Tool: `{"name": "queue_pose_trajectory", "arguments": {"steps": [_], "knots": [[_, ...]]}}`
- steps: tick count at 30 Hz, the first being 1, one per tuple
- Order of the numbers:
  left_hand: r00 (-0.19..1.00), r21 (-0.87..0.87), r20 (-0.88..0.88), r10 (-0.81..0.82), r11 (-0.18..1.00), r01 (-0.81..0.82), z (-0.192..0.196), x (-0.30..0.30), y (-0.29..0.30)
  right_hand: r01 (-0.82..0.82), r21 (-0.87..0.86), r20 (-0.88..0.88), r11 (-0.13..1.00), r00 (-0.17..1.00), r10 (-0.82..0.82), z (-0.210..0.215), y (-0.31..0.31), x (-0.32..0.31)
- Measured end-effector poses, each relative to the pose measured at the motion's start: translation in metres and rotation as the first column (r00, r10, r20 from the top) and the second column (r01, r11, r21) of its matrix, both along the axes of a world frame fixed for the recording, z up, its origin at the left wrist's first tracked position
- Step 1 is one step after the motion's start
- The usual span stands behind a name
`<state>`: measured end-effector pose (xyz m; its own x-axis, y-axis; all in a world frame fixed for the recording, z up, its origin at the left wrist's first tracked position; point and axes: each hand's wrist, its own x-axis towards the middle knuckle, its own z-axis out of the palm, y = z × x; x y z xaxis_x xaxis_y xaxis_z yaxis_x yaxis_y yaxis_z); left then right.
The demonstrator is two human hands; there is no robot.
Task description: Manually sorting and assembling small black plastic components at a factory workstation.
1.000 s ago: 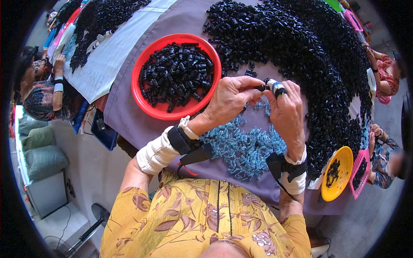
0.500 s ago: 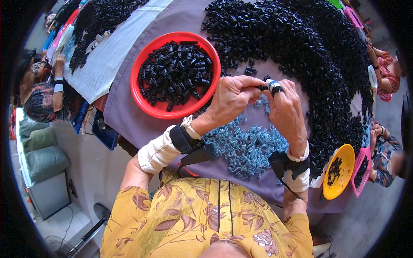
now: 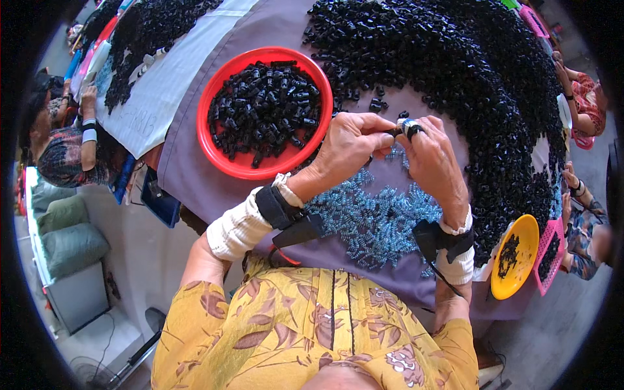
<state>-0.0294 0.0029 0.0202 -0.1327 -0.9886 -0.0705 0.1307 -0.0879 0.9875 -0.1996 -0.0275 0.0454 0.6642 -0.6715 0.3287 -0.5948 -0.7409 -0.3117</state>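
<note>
Both my hands meet above the purple tablecloth (image 3: pixel 201 140). Thumb and forefinger of my left hand (image 3: pixel 351 146) pinch a small black plastic part (image 3: pixel 394 132). My right hand (image 3: pixel 434 156), with white and black wrapping on a finger, closes on the other end of that part, mostly hiding it. Below them lies a loose spread of small light-blue coil springs (image 3: pixel 377 221). Left of my left hand is a round red tray (image 3: pixel 207 140) full of small black plastic pieces (image 3: pixel 266 110).
A large heap of black pieces (image 3: pixel 500 97) curves from the far side down the right. A yellow plate (image 3: pixel 530 260) and a pink basket (image 3: pixel 552 253) stand at the right edge. Other people sit at the left (image 3: pixel 71 153) and right (image 3: pixel 585 110).
My right hand and wrist have shifted slightly to the right, and its fingers have turned a little around the part. The left hand keeps its pinch nearly in place.
</note>
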Motion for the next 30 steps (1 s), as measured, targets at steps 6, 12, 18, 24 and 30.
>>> {"name": "queue_pose_trajectory", "arguments": {"steps": [6,12,18,24,30], "knots": [[0.984,0.116,-0.172,-0.041,0.991,0.062,0.001,0.002,0.000,0.072,-0.155,-0.054,0.985,0.995,-0.081,0.010,0.005,0.005],[0.952,0.117,-0.305,-0.039,0.990,0.078,-0.006,0.000,-0.001,0.136,-0.197,-0.052,0.971,0.987,-0.149,0.004,0.005,0.010],[0.934,0.223,-0.345,-0.089,0.959,0.173,-0.010,0.005,0.002,0.157,-0.165,-0.030,0.974,0.986,-0.164,0.000,0.007,0.008],[0.914,0.232,-0.401,-0.064,0.958,0.169,-0.011,0.002,0.003,0.209,-0.248,-0.029,0.946,0.974,-0.223,0.000,0.011,0.012],[0.931,0.245,-0.356,-0.078,0.954,0.173,-0.006,0.004,0.003,0.173,-0.239,0.002,0.955,0.984,-0.178,-0.007,0.007,0.010]]}}
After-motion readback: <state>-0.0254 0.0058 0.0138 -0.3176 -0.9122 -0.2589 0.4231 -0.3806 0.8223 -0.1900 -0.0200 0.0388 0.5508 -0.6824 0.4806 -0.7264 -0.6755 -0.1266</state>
